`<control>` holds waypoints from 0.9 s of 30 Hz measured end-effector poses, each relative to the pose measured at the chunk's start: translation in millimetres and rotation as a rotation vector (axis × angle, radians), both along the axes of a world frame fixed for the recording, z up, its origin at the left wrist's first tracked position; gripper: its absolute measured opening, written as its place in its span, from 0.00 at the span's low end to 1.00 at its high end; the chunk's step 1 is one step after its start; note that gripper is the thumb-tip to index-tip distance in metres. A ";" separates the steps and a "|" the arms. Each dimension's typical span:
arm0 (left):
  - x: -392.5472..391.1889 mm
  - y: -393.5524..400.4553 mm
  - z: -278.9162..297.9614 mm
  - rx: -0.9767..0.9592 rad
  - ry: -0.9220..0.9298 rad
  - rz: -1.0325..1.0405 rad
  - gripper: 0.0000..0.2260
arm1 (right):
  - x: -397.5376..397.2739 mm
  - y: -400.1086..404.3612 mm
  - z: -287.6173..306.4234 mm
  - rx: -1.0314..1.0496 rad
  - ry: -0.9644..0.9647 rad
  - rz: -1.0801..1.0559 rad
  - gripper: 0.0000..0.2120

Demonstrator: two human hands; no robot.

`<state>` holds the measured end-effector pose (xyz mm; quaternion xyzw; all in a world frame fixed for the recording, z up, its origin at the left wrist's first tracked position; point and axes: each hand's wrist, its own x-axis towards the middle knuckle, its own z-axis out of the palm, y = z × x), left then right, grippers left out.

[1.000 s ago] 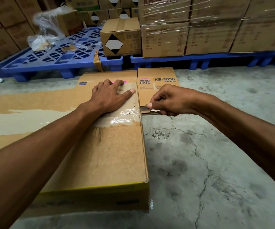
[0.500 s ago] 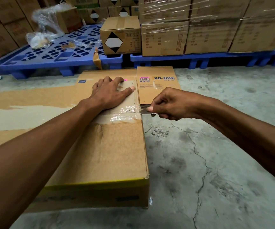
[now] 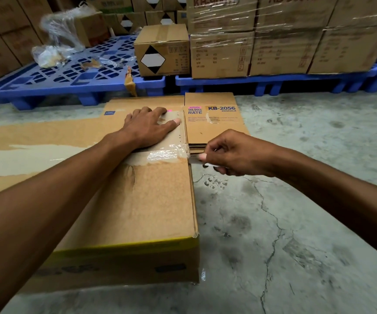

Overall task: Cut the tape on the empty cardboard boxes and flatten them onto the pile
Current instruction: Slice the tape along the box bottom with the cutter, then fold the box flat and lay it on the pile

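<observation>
A taped cardboard box stands on the concrete floor in front of me. A strip of clear tape runs across its top seam to the right edge. My left hand lies flat, fingers spread, on the box top just beyond the tape. My right hand is closed on a small cutter, whose blade touches the tape at the box's right edge. Beyond that edge lies a low pile of flattened boxes, the top one marked KB-2056.
Flattened cardboard covers the floor to the left. Blue plastic pallets stand behind; one holds loose plastic wrap and a small box, another carries shrink-wrapped cartons. Cracked concrete floor stretches to the right.
My right hand has shifted slightly nearer along the box's right edge with the cutter, bringing the blade to the tape's end. My left hand stays pressed on the box top.
</observation>
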<state>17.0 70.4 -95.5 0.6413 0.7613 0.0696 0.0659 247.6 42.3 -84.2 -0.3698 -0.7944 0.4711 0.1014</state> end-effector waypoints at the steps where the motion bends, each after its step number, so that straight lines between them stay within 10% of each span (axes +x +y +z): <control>1: 0.3 -3.9 3.2 -0.006 -0.009 -0.018 0.30 | 3.2 3.3 1.6 0.022 0.003 -0.041 0.13; 12: 37.6 -14.8 -5.4 -0.060 0.077 -0.079 0.36 | 40.7 -1.3 -69.3 0.055 -0.100 -0.388 0.04; 19: 43.8 -16.0 -3.6 0.038 0.087 -0.057 0.33 | 70.4 -76.1 -216.6 0.534 -0.682 -0.011 0.10; 27: 39.5 -21.8 -3.7 0.086 0.029 -0.112 0.31 | 75.8 -105.6 -231.6 0.539 -0.732 0.019 0.13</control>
